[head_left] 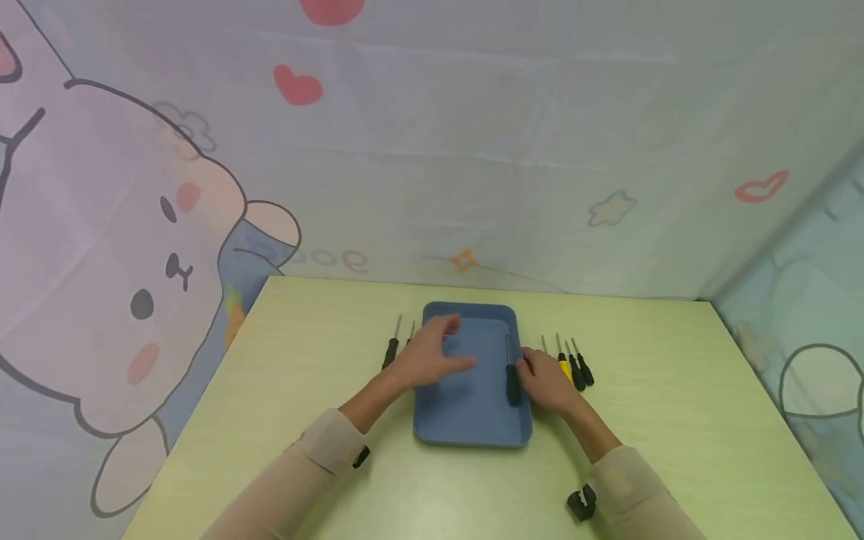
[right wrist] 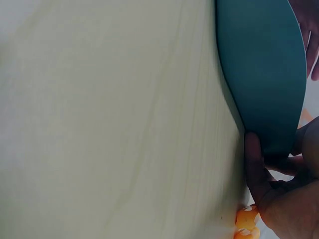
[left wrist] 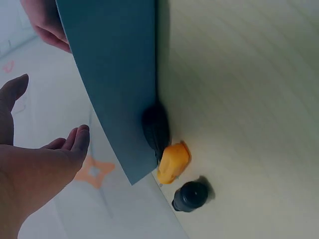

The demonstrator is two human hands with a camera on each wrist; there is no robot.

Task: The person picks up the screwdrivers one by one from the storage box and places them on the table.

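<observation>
A blue rectangular tray (head_left: 466, 424) lies on the table with one black-handled screwdriver (head_left: 513, 384) inside, along its right side. Over the tray's left part hovers my left hand (head_left: 427, 358), thumb and fingers spread, holding nothing. In the left wrist view the same hand (left wrist: 45, 164) is apart from the tray wall (left wrist: 114, 79). My right hand (head_left: 548, 381) grips the tray's right edge. The right wrist view shows a finger (right wrist: 253, 149) of it against the outer wall (right wrist: 264, 74), with the thumb side near the rim.
Several screwdrivers (head_left: 579, 367) with black or yellow handles lie right of the tray. To its left are more screwdrivers (head_left: 391, 352), partly hidden by my left hand. In the left wrist view, an orange-yellow handle (left wrist: 174, 163) and black handles (left wrist: 193, 194) stand near the tray wall. A printed cloth (head_left: 513, 150) hangs behind the table.
</observation>
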